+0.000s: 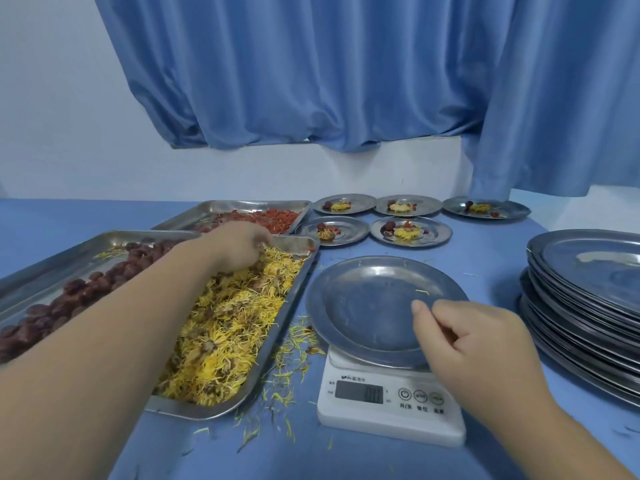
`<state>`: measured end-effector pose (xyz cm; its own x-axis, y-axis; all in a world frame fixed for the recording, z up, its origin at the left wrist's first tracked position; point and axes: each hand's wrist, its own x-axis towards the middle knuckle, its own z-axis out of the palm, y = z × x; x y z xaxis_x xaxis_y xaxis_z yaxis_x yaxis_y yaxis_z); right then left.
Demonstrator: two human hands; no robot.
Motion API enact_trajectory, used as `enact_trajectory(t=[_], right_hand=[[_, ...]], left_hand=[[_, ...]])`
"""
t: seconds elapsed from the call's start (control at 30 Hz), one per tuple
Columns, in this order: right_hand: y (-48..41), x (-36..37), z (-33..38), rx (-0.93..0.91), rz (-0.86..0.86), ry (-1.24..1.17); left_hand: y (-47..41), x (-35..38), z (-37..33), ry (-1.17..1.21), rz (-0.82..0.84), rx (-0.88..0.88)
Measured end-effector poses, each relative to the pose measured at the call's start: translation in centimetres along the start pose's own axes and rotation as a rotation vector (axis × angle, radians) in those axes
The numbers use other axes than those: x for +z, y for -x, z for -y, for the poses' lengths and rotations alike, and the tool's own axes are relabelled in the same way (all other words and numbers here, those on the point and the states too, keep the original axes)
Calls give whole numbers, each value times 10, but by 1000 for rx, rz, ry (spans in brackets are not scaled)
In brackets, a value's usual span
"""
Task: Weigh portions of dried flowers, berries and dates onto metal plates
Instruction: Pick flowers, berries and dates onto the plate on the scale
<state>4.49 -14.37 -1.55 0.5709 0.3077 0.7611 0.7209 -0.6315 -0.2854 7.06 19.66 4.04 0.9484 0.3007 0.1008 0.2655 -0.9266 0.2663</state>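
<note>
A person's left hand (239,247) reaches to the far end of a steel tray (194,410), fingers curled down into the dried flowers (235,327) and closing on a pinch. The right hand (474,337) sits loosely curled at the near rim of an empty metal plate (367,306) on a white scale (391,407); whether it grips the rim cannot be told. Dates (69,299) fill the tray's left half and red berries (277,218) lie in a second tray behind. 5 filled plates (410,232) stand at the back of the blue desk (69,213), and a stack of spare plates (588,292) waits at right. The portion is best lifted in a small, tight pinch, carried low over the loose petals already on the desk and dropped at the plate's centre. The right hand should come clear of the plate before the blurred display is read.
</note>
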Motion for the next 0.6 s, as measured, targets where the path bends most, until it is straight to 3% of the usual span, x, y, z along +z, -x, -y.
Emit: enact_trajectory(t=[0.13,0.37,0.6], right_hand=[[0,-3,-4,0,-21,-5],[-1,-4,-5,9,-24,-31],[-1,-5,-3,27,-21,-61]], left_hand=[[-11,-1,1,-214,155,-16],[-9,-15,7,-236,34,64],[19,-42,5,167,-83,10]])
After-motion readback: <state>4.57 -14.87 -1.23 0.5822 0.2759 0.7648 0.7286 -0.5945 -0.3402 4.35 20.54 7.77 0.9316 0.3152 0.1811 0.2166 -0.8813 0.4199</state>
